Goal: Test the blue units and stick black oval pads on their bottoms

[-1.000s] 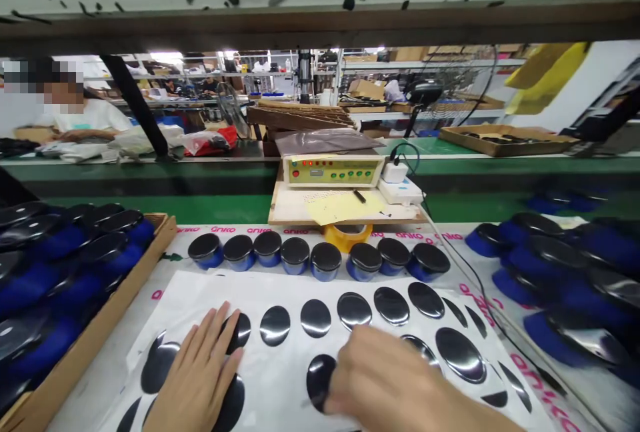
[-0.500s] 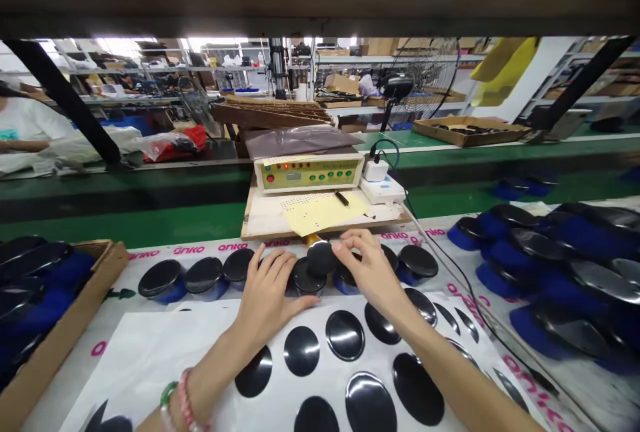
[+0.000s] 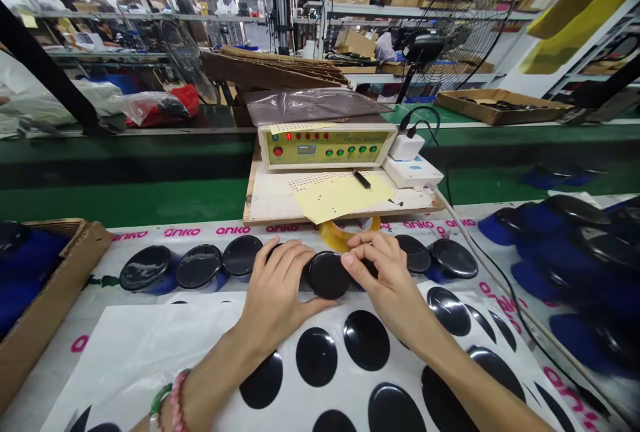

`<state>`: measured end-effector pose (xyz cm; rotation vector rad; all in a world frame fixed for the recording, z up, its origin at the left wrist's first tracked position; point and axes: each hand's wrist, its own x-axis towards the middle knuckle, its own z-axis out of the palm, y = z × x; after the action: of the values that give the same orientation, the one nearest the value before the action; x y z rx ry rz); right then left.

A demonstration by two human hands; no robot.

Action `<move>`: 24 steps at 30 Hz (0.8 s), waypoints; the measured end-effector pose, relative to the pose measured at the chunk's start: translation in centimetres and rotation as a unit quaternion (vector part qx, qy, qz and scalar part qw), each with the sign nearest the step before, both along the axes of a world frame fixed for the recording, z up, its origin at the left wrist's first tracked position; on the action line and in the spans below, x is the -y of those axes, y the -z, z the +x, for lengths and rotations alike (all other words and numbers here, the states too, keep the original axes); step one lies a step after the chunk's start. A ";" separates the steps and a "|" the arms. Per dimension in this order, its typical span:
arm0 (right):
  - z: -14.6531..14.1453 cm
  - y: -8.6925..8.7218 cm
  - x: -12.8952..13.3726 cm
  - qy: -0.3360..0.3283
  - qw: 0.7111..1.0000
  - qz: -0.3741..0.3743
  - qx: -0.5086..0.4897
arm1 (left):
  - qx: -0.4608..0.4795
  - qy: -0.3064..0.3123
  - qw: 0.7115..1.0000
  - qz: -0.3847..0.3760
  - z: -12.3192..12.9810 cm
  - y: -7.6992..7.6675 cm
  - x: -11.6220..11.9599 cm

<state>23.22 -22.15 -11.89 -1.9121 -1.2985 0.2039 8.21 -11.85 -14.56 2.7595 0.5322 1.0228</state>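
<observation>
A row of round, blue-sided pieces with glossy black tops (image 3: pixel 199 267) runs across the bench. Between my hands, a flat black disc (image 3: pixel 329 276) lies over the top of one such piece, which it mostly hides. My left hand (image 3: pixel 277 282) curves round that piece, thumb along its near side and fingers beyond it. At the disc's right edge, my right hand (image 3: pixel 383 269) pinches with thumb and forefinger. Below both hands, a white sheet (image 3: pixel 165 345) carries several black discs (image 3: pixel 317 357). A roll of yellow tape (image 3: pixel 334 237) stands just behind.
A control box (image 3: pixel 327 147) with buttons sits on a wooden board (image 3: pixel 265 199), beside a white power strip (image 3: pixel 415 171). A cable (image 3: pixel 480 259) runs down the right side. Blue pieces fill a cardboard box (image 3: pixel 55 285) at left; more blue pieces (image 3: pixel 555 252) are stacked at right.
The black disc, held raised and tilted over the piece before, now lies over its top. My right hand has come down with it. The view has tilted downward and closer.
</observation>
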 end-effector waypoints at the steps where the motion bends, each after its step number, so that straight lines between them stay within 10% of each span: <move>1: -0.1 0.1 0.0 0.003 1.000 0.001 0.017 | -0.001 -0.001 1.000 0.000 0.0 0.0 0.0; 24: -0.9 0.9 -0.1 0.020 0.992 0.032 0.121 | -0.001 -0.005 1.000 0.008 0.1 -0.1 0.0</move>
<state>22.34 -22.07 -12.76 -1.9523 -1.4040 -0.0932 8.26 -11.86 -14.49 2.7744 0.5414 1.0318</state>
